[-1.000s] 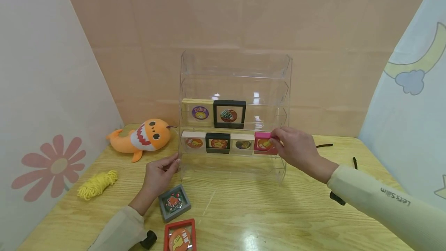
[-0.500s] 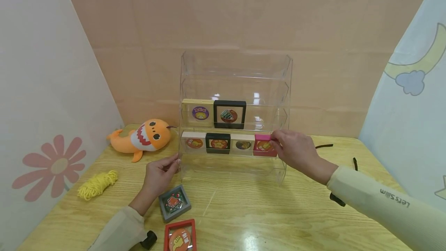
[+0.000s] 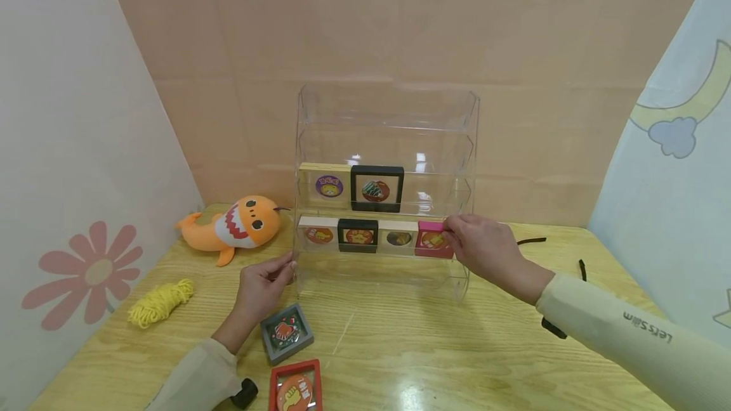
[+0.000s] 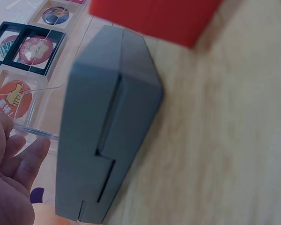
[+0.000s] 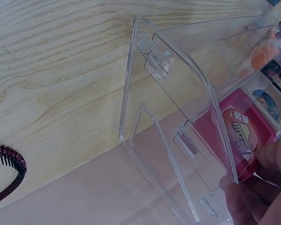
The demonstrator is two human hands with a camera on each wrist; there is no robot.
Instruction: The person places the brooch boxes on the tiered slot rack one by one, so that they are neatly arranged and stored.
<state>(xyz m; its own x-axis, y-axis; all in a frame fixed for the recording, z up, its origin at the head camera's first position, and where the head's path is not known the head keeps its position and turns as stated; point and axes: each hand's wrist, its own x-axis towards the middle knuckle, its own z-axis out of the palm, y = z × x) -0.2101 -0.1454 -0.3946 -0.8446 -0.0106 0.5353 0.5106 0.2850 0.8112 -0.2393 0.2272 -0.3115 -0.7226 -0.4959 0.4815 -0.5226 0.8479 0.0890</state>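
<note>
A clear acrylic tiered rack (image 3: 382,281) stands on the table. My right hand (image 3: 482,243) pinches the upper right corner of a pink display frame (image 3: 428,226) at the right end of a lower tier. Beside that frame, a black frame (image 3: 358,248) sits between two pale ones in the same row. My left hand (image 3: 264,284) holds the rack's left side edge between thumb and fingers. One tier higher are a yellow frame (image 3: 308,192) and a larger black frame (image 3: 377,170). The right wrist view shows thumb and fingers at the pink frame (image 5: 208,117), behind the rack's clear side panel.
A grey frame (image 3: 276,355) and a red frame (image 3: 311,370) lie in front of the left hand. An orange plush shark (image 3: 257,217) and a yellow cord bundle (image 3: 161,302) are at left. A dark toothed headband (image 5: 16,171) lies beyond the rack's right side.
The pink frame has sunk slightly in its tier, and my right hand has come down with it. My left hand stays at the rack's edge.
</note>
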